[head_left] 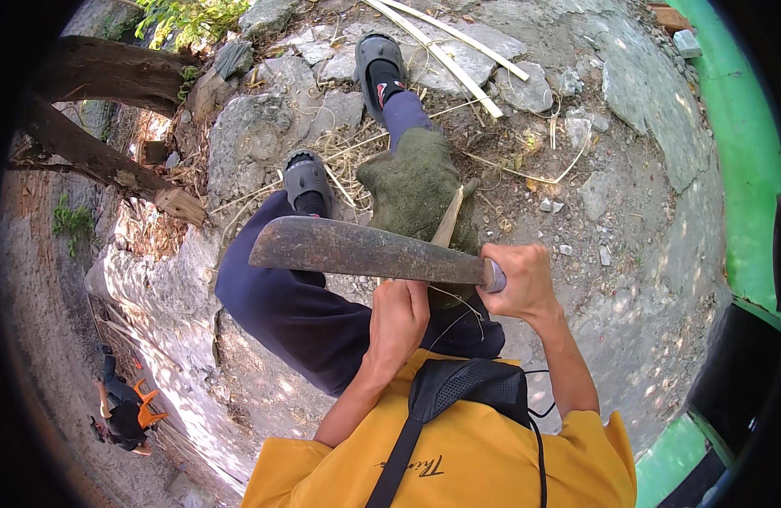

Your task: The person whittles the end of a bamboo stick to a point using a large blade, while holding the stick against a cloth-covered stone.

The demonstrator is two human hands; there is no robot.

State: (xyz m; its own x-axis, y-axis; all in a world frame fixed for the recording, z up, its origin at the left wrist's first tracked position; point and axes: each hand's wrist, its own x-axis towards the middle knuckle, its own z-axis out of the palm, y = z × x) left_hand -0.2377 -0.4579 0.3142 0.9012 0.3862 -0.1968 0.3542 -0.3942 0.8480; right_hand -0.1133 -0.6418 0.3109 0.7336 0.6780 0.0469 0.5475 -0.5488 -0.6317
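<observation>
Yellow shirt (534,457) is filling the lower edge, nearest the camera, with a black pouch (471,391) hanging on its front. Machete (365,248) is lying crosswise above the lap, its rusty blade pointing left. Right hand (519,279) is clamping on its handle. Left hand (399,317) is bending its fingers just under the blade; fingertips are hiding behind it, so cannot tell whether they are clamping on the wood strip (449,218). That strip is standing out beyond the blade, tilting up and to the right. Fuzzy green cover (416,182) is lying over the right leg, material unclear. Dark shoes (379,72) are resting on stony ground (631,279). Further out, long pale sticks (441,55) are lying on the stones, tree trunks (111,72) are jutting in at upper left, a green wall (742,135) is bordering the right, and another person (124,415) is sitting on an orange chair (151,405) at lower left.
</observation>
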